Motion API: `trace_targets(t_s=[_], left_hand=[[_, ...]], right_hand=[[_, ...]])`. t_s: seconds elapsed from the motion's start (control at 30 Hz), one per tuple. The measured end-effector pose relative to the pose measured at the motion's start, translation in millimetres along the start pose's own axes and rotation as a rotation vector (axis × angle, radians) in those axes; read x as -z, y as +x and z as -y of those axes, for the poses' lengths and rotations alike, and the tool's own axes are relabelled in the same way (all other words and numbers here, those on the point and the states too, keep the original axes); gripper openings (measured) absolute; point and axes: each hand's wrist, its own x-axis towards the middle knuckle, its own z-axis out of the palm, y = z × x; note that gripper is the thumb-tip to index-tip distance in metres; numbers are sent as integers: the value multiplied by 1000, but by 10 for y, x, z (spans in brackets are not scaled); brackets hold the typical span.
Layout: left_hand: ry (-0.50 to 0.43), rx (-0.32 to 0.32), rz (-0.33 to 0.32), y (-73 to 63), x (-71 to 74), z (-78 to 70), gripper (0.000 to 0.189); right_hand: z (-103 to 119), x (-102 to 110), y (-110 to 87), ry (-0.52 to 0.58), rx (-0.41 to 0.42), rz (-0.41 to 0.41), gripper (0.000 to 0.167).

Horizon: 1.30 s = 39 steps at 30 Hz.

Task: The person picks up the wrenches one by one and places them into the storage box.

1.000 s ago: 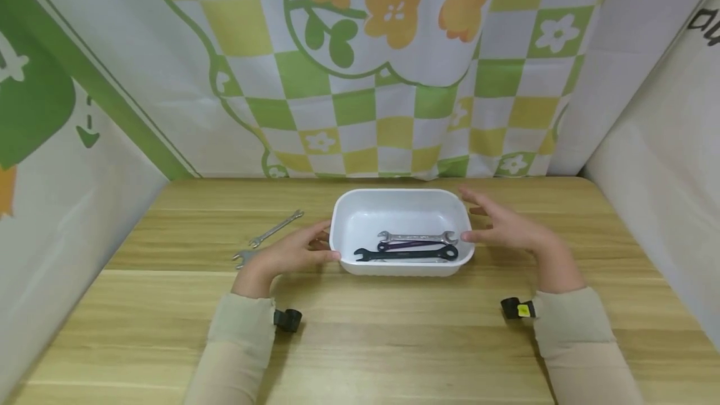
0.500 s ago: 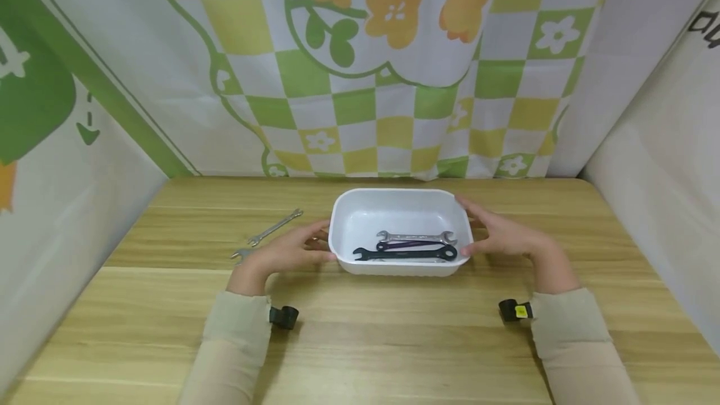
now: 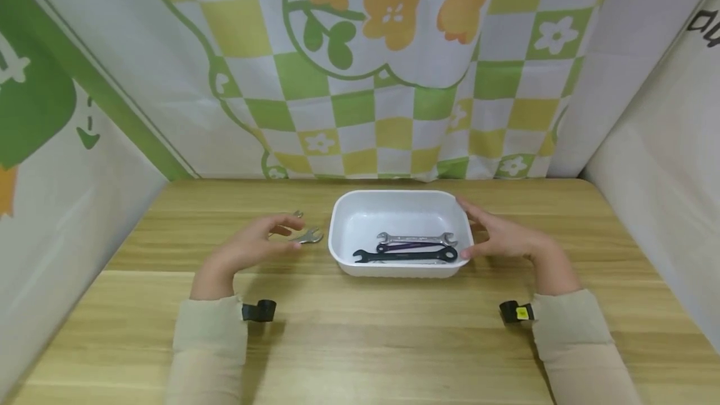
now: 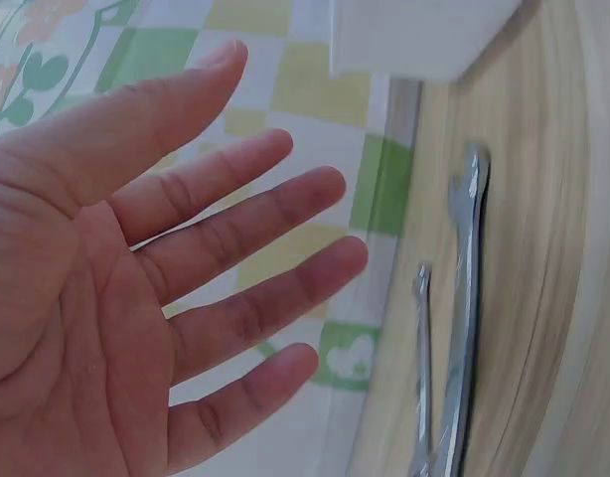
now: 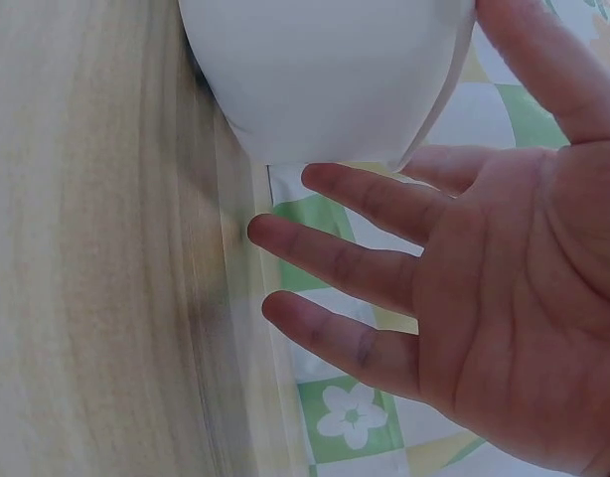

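Note:
A white plastic basin (image 3: pixel 360 212) sits at the back middle of the table. Inside lie a silver open-end wrench (image 3: pixel 417 239), a purple one (image 3: pixel 406 246) and a black combination wrench (image 3: pixel 406 255). My right hand (image 3: pixel 509 233) is at the basin's right end, thumb and forefinger at its rim, the other fingers (image 5: pixel 335 253) extended below. To the left, my left hand (image 3: pixel 250 245) hovers with fingers spread, holding nothing. Beneath it lie a larger silver wrench (image 4: pixel 467 298) and a smaller one (image 4: pixel 423 358) on the wood, partly hidden by the hand in the head view.
The wooden table (image 3: pixel 388 342) ends at the back against a checked, flowered curtain (image 3: pixel 394 124). Pale fabric walls stand on both sides. A small black camera is strapped at each wrist, the left (image 3: pixel 261 311) and the right (image 3: pixel 514 312).
My left hand has left the basin's left end and moved left over the loose wrenches. My right hand has come in to the basin's right rim. The wrenches inside lie as before.

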Motion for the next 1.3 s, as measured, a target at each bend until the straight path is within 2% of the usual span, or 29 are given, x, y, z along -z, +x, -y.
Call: trace_targets(t_s=[0.17,0.4,0.57,1.03,1.3], left_hand=[[72,-1,17,-14,83,67,39],[142,53,85,101,190,172,45],[156,63,133,148,236,233,38],[218,61,198,300,247,347,27],[238,28,213,310,221,369,23]], right_hand=[[-6,0,-3,3,12,16,114],[-21,19,-8,1,19,8,113],[-13,15,-2,22,19,18,114],[-10,35,6,30,4,20,115],[-15,33,-8,9,17,18,114]])
